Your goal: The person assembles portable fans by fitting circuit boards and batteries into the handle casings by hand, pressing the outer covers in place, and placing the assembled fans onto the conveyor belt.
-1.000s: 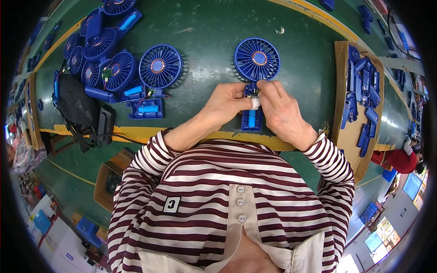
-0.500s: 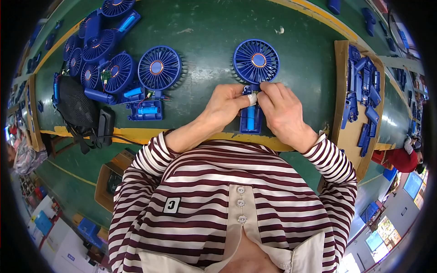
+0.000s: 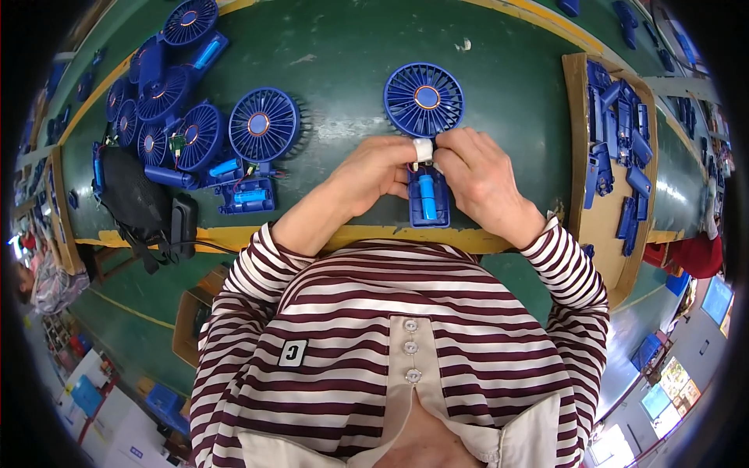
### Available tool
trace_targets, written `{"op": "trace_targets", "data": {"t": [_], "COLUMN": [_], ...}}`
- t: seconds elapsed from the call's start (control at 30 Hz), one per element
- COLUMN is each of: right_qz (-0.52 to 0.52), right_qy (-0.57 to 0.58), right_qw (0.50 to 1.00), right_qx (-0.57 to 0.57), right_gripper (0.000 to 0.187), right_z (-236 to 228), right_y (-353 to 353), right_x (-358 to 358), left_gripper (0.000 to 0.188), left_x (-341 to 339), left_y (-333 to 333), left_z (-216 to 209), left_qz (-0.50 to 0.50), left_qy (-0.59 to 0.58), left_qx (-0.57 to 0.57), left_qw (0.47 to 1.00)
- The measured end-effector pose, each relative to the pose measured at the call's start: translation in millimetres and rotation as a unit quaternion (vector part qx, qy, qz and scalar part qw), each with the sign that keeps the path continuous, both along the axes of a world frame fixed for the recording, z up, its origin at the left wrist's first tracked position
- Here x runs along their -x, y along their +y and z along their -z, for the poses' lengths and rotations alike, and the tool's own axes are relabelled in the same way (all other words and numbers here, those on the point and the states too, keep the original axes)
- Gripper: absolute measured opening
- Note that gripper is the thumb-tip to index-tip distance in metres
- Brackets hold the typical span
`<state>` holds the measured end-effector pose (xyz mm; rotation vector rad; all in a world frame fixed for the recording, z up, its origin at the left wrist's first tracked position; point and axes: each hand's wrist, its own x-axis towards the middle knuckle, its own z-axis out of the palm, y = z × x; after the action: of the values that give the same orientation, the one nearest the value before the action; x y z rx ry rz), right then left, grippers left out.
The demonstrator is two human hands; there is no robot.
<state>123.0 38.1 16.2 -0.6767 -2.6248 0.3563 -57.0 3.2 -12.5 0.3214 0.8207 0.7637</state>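
Head view, fan in hand: we are seeing one blue handheld fan [image 3: 425, 132] lying flat on the green worktop [image 3: 343, 54], its round grille pointing away from the person and its open handle [image 3: 428, 199] pointing toward the striped shirt [image 3: 406, 327].
Head view, battery: a single light-blue cylindrical cell [image 3: 427, 196] is sitting inside the open handle, lying along its length.
Head view, left hand: our left hand [image 3: 382, 168] is pinching at the neck of the fan, where the grille meets the handle; a white band [image 3: 422, 150] is wrapping one fingertip there.
Head view, right hand: our right hand [image 3: 477, 178] is gripping the same neck from the other side, fingertips touching those of the left.
Head view, what is covering what: both hands are hiding the join of grille and handle, so we cannot tell what the fingertips are holding.
Head view, left side: we are counting about seven more blue fans [image 3: 195, 117] lying crowded together, some overlapping, well apart from the hands; a black bag [image 3: 136, 195] is resting just beside them at the worktop edge.
Head view, right side: a cardboard tray [image 3: 593, 234] is holding a heap of blue handle covers [image 3: 620, 132], too jumbled for us to count.
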Motion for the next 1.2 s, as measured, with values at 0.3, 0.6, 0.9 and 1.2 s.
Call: {"op": "trace_targets", "data": {"t": [0.3, 0.6, 0.9, 1.2], "right_qz": [0.179, 0.298, 0.311, 0.294], "right_qy": [0.12, 0.117, 0.131, 0.127], "right_qw": [0.974, 0.947, 0.933, 0.923], "right_qx": [0.069, 0.02, 0.124, 0.214], "right_gripper": [0.029, 0.06, 0.054, 0.051], "right_z": [10, 19, 19, 18], "right_y": [-14, -32, -29, -25], "right_x": [4, 30, 34, 26], "left_gripper": [0.018, 0.022, 0.023, 0.021], "left_x": [-11, -18, -17, -18], "left_y": [1, 4, 3, 3], "left_z": [3, 3, 8, 0], "left_qz": [-0.089, -0.146, -0.162, -0.131], "left_qy": [-0.007, -0.006, -0.022, -0.012], "left_qx": [0.016, 0.003, 0.01, 0.013], "left_qw": [0.996, 0.989, 0.986, 0.991]}}
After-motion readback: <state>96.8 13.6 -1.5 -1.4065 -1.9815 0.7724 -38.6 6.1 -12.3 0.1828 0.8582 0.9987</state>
